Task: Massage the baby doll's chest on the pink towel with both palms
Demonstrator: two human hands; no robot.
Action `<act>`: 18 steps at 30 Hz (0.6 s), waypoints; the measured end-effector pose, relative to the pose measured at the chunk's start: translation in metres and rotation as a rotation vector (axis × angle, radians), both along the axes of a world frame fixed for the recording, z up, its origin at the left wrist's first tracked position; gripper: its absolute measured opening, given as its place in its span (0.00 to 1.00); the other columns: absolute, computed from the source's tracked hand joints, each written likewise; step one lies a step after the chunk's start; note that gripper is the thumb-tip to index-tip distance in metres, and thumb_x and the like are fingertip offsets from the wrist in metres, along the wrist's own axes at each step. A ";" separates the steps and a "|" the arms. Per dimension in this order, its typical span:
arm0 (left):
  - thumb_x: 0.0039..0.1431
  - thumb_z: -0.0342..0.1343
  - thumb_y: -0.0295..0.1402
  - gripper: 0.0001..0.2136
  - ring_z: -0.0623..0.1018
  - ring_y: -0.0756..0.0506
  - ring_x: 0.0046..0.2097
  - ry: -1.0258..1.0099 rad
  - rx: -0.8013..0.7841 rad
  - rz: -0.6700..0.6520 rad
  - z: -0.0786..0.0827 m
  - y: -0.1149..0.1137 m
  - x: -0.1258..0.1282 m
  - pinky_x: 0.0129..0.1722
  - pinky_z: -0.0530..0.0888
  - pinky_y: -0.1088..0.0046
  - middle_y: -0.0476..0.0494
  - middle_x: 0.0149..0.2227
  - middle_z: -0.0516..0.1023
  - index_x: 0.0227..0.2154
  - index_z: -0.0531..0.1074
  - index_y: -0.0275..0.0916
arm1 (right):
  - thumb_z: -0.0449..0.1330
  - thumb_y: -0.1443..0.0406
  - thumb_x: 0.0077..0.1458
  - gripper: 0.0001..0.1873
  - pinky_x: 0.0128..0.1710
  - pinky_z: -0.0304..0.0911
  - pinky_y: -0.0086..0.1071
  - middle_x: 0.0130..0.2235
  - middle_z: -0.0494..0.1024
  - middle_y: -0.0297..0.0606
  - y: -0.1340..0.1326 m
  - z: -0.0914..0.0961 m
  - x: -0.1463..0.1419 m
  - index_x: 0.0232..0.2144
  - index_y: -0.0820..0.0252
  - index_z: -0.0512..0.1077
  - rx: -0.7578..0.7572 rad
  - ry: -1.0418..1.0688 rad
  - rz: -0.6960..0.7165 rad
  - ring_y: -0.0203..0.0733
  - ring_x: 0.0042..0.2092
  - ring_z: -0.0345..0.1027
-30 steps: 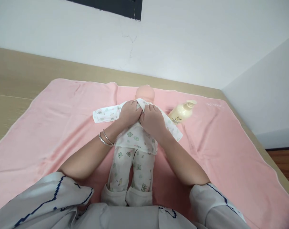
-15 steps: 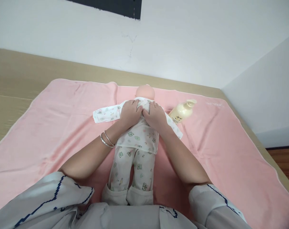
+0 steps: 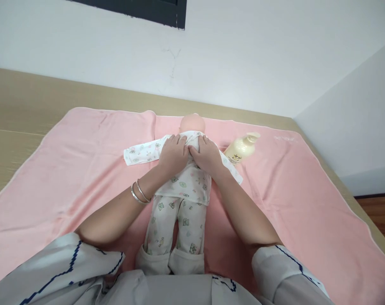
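Observation:
A baby doll in a white printed top and trousers lies lengthwise before me, its bald head at the far end and no face showing. My left hand rests flat on the left side of its upper body, fingers pointing toward the head. On the right side lies my right hand, also flat, its thumb close to the left hand. Both hands press on the cloth without gripping it. The doll's sleeves stretch out to either side.
Under the doll spreads a pink blanket on a wooden-coloured table. A cream pump bottle lies tilted beside the doll's right-hand sleeve. A white wall rises behind the table.
My left hand has shifted very slightly back toward me and its fingers lie a little differently. The right hand stays in place on the doll. The view has tipped slightly.

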State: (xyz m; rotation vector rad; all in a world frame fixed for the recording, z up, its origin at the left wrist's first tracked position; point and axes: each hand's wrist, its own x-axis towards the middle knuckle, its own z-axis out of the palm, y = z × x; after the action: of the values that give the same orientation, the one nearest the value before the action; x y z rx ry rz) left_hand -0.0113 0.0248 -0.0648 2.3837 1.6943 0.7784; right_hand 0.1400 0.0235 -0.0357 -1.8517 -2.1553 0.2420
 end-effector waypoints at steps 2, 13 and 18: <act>0.72 0.40 0.30 0.22 0.71 0.32 0.66 0.001 0.002 -0.051 0.002 -0.003 0.001 0.70 0.66 0.47 0.27 0.64 0.74 0.60 0.72 0.31 | 0.50 0.56 0.71 0.33 0.69 0.60 0.51 0.68 0.71 0.62 0.001 0.000 0.002 0.67 0.76 0.65 0.013 -0.001 0.027 0.61 0.68 0.66; 0.68 0.42 0.32 0.14 0.79 0.34 0.50 0.014 -0.123 -0.057 0.008 0.025 -0.012 0.56 0.75 0.54 0.30 0.46 0.81 0.42 0.74 0.36 | 0.43 0.63 0.74 0.30 0.70 0.58 0.50 0.64 0.74 0.65 -0.038 0.013 -0.023 0.67 0.81 0.66 0.110 -0.205 0.095 0.63 0.67 0.66; 0.70 0.43 0.34 0.16 0.78 0.33 0.56 -0.009 -0.093 0.007 0.004 0.020 -0.009 0.60 0.73 0.52 0.29 0.51 0.81 0.50 0.74 0.34 | 0.44 0.62 0.74 0.30 0.72 0.57 0.48 0.70 0.70 0.58 -0.016 0.009 -0.011 0.68 0.73 0.67 0.032 -0.098 0.053 0.58 0.71 0.63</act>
State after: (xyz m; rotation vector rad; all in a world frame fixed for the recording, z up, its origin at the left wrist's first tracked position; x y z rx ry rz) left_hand -0.0208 0.0447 -0.0608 2.3108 1.6969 0.6948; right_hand 0.1287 0.0073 -0.0269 -1.8261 -2.2616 0.1303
